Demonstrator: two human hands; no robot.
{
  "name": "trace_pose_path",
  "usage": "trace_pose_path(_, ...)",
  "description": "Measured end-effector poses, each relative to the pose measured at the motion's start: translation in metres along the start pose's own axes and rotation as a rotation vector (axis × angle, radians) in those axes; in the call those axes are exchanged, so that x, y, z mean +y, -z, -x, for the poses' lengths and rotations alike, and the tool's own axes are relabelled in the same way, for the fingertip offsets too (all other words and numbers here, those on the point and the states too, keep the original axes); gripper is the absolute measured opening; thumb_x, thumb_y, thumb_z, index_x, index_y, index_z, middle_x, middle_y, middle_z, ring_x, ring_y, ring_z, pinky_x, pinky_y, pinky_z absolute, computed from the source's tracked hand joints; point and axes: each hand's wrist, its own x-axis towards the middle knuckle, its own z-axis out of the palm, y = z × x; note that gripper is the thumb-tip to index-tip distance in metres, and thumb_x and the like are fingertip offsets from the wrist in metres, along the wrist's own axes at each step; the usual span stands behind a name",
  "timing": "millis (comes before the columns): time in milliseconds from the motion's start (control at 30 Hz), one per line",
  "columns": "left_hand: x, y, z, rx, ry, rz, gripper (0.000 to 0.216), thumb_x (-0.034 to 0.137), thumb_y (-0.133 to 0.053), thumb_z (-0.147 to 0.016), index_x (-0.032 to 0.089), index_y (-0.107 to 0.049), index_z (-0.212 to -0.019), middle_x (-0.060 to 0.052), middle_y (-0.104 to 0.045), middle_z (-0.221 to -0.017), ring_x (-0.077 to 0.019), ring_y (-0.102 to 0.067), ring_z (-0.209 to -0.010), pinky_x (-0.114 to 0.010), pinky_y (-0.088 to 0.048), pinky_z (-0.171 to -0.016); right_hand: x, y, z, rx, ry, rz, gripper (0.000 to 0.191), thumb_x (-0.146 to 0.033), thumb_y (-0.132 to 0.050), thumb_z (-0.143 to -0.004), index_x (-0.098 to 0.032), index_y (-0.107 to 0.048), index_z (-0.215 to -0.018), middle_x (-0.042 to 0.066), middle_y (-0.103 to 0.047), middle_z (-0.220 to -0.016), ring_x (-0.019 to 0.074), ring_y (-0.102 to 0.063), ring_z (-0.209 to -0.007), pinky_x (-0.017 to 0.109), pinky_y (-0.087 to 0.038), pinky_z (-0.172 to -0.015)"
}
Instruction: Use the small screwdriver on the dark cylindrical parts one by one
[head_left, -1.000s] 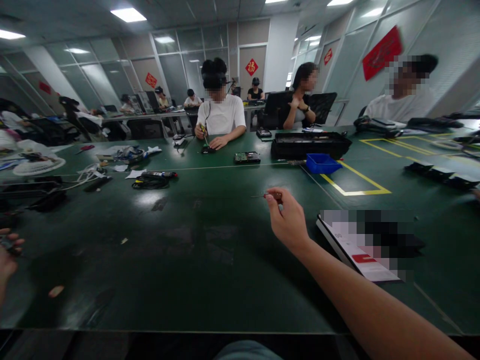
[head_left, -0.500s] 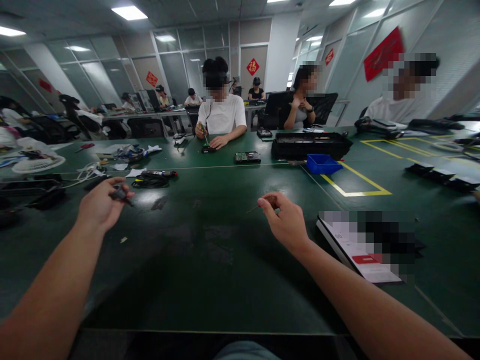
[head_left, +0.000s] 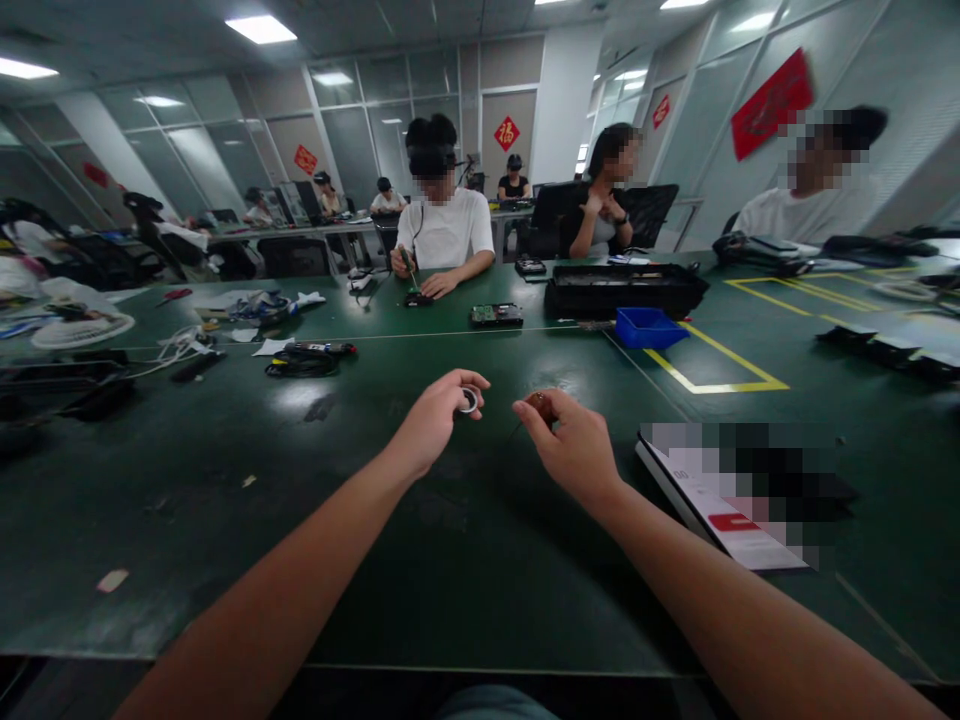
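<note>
Office workroom, big green table (head_left: 360,570), glass partitions behind. Clock centred between the two hands, 12 = far side.

Left hand (head_left: 437,418) at 9: half curled around a small dark item with a pale ring end (head_left: 469,401); can't tell what it is. Right hand (head_left: 574,437) at 3: thumb and fingers closed on a brown-handled tool (head_left: 541,403), thin shaft angled down to 7–8. Grip on the handle likely leaves the shaft free and steerable. Both hands apart, items not touching.

Circuit-board unit (head_left: 496,315) at 12, near a co-worker's (head_left: 450,232) hands. Blue bin (head_left: 651,330) at 2, against the yellow tape (head_left: 716,387), which presumably marks a placement zone.

Writing: red diamond sign (head_left: 507,133) at 12 reads 福. Flat white box or booklet (head_left: 769,548) at 4: "00" plus red mark, rest pixelated. No brand legible.
</note>
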Motion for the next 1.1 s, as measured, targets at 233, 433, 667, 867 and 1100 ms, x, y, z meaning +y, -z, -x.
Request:
trace_pose_path(233,-0.046,-0.015,0.009,-0.088,-0.089,-0.448,0.035,0.013,-0.056,-0.087,0.018,-0.057,-0.122,-0.010,-0.063,-0.115,-0.0241,-0.061,-0.104,-0.040,-0.048,-0.096,-0.002,0.000,0.000,-0.011,-0.009,0.005,0.036,-0.053,-0.063,-0.090,-0.023,-0.058,-0.071,-0.002,-0.059,-0.058,0.0148,-0.053,-0.051,0.028,-0.039,-0.053)
trace_pose_path(433,-0.065,-0.001,0.004,-0.173,-0.250,-0.552,0.031,0.012,-0.063,-0.088,0.022,-0.067,-0.117,-0.008,-0.064,-0.124,-0.0244,-0.059,-0.118,-0.043,-0.044,-0.108,-0.004,0.001,0.001,0.003,-0.055,-0.054,0.031,-0.044,-0.055,-0.095,-0.023,-0.057,-0.072,-0.002,-0.059,-0.059,0.0156,-0.055,-0.054,0.029,-0.040,-0.055)
trace_pose_path(667,-0.068,0.001,-0.001,-0.078,-0.272,-0.507,0.030,0.015,-0.068,-0.087,0.019,-0.068,-0.117,-0.009,-0.068,-0.121,-0.0240,-0.061,-0.115,-0.042,-0.045,-0.106,0.001,-0.003,0.003,0.064,-0.127,-0.274,0.022,-0.041,-0.052,-0.098,-0.022,-0.064,-0.099,0.005,-0.075,-0.085,0.0222,-0.072,-0.080,0.037,-0.054,-0.075)
trace_pose_path(867,-0.070,0.001,-0.002,-0.090,-0.273,-0.560,0.032,0.021,-0.069,-0.090,0.025,-0.067,-0.121,-0.006,-0.069,-0.123,-0.0253,-0.060,-0.119,-0.047,-0.041,-0.108,0.003,-0.005,0.004,0.044,-0.098,-0.291,0.019,-0.039,-0.053,-0.098,-0.022,-0.063,-0.098,0.005,-0.075,-0.086,0.0220,-0.074,-0.080,0.037,-0.055,-0.076)
trace_pose_path(1100,-0.069,0.000,-0.001,-0.067,-0.252,-0.578,0.034,0.023,-0.068,-0.091,0.026,-0.065,-0.124,-0.005,-0.069,-0.125,-0.0255,-0.060,-0.119,-0.050,-0.039,-0.111,0.001,-0.004,0.003,0.080,-0.091,-0.269,0.019,-0.037,-0.052,-0.098,-0.022,-0.062,-0.100,0.005,-0.075,-0.085,0.0214,-0.073,-0.080,0.036,-0.054,-0.074)
